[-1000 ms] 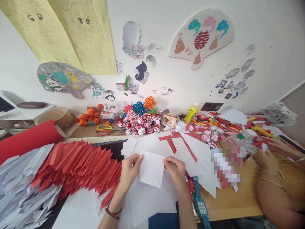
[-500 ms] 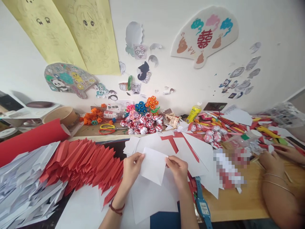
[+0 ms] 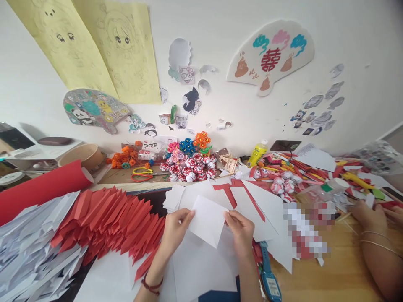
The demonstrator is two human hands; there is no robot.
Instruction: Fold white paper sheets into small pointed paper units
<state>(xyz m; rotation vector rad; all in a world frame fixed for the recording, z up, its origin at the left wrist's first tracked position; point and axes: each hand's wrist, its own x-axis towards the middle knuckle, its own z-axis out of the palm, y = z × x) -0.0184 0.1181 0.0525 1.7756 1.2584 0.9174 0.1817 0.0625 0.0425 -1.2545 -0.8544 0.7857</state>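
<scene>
Between my two hands a square sheet of white paper (image 3: pixel 208 221) is held up, one corner pointing down toward me. My left hand (image 3: pixel 176 228) pinches its left corner between thumb and fingers. At the right corner, my right hand (image 3: pixel 241 228) grips it the same way. Below it lie larger white sheets (image 3: pixel 201 268) on the table. Left of my hands spreads a long row of folded red paper pieces (image 3: pixel 116 218), with a heap of folded white paper pieces (image 3: pixel 34 239) beside it.
A blue watch (image 3: pixel 269 277) lies right of my forearm. At the right edge, another person's hands (image 3: pixel 371 218) work over the wooden table (image 3: pixel 343 268). Behind stand red-and-white paper flowers (image 3: pixel 192 165), a yellow bottle (image 3: pixel 257 154) and a red paper roll (image 3: pixel 47 188).
The view has tilted up slightly. Both my hands keep their hold on the white paper, which is turned a little. The other person's hands have shifted to the right in view.
</scene>
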